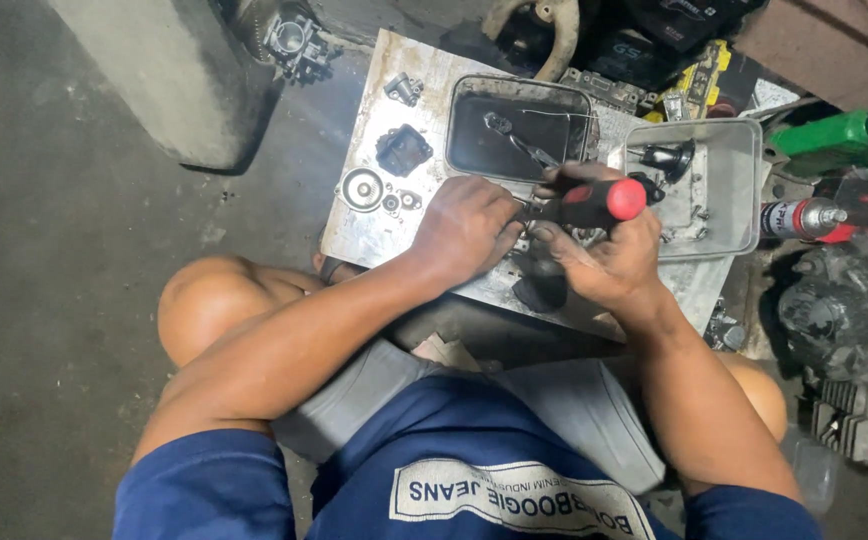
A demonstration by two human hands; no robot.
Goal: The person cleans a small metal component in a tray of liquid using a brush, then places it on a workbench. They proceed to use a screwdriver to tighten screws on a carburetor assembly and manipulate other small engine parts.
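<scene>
I'm gripping the red-handled screwdriver (594, 203) in my right hand (604, 262), left hand (466, 228) fingers curled, pinning the small metal part (531, 238) w/ steady pressure so the tip isn't slipping.

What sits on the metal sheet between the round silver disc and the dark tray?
In the head view, a dark, squarish part lies between the round silver disc and the dark tray.

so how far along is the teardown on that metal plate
Looks partway. Done: several small parts already lie loose on the metal plate, including a round disc part and a dark cover; more sit in two trays. In hand: the right hand grips a red-and-black screwdriver while the left hand steadies a small assembly, mostly hidden. What is left on that piece cannot be seen.
</scene>
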